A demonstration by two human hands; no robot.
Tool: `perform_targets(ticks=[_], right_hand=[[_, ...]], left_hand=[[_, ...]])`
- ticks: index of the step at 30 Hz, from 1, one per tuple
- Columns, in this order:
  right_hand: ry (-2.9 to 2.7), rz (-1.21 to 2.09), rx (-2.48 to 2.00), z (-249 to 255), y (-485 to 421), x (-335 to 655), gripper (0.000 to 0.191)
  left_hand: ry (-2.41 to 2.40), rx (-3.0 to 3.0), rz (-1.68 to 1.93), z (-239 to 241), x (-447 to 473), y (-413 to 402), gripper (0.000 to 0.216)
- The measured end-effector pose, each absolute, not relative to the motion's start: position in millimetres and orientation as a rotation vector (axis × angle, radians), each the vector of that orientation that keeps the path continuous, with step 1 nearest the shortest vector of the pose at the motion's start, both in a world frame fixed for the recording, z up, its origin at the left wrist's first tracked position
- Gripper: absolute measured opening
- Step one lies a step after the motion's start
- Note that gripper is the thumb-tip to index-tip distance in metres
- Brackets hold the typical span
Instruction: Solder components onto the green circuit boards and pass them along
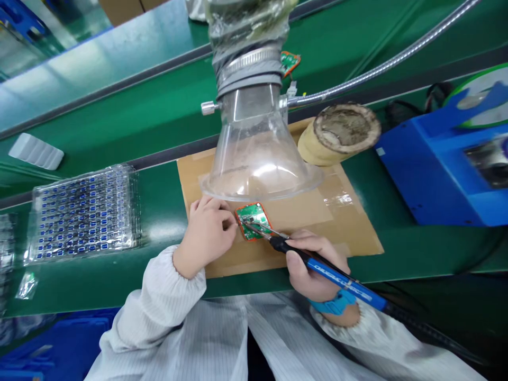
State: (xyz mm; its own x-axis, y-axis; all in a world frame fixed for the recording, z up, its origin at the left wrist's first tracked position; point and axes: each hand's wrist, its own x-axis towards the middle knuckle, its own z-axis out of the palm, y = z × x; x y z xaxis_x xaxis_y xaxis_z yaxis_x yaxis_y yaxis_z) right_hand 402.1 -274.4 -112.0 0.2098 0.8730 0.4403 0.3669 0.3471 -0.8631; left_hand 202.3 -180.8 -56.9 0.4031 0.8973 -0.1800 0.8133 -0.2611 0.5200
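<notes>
A small green circuit board [254, 220] with an orange rim lies on a brown cardboard sheet [349, 227]. My left hand [208, 233] rests beside the board's left edge, fingers curled and pinched against it. My right hand [311, 267] grips a blue and black soldering iron [337, 278] like a pen. The iron's metal tip touches the board near its middle. A thin wire or rod also lies across the board by the tip. A blue wrist strap [337, 304] circles my right wrist.
A clear funnel-shaped fume hood [257, 153] hangs just behind the board. A dirty round sponge holder [343, 129] sits at the back right, next to a blue machine [444, 169]. A plastic tray of small blue parts [83, 214] lies to the left.
</notes>
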Motion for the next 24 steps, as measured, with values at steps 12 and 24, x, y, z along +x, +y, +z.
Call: perform_targets(ticks=[12, 24], right_hand=[[-1.453, 0.472, -1.208, -105, -270, 401, 0.007], [-1.441, 0.49, -1.193, -112, -273, 403, 0.013]], left_hand=[[1.479, 2.079, 0.207, -62, 204, -178, 0.02], [1.492, 2.064, 0.174, -59, 206, -177, 0.019]])
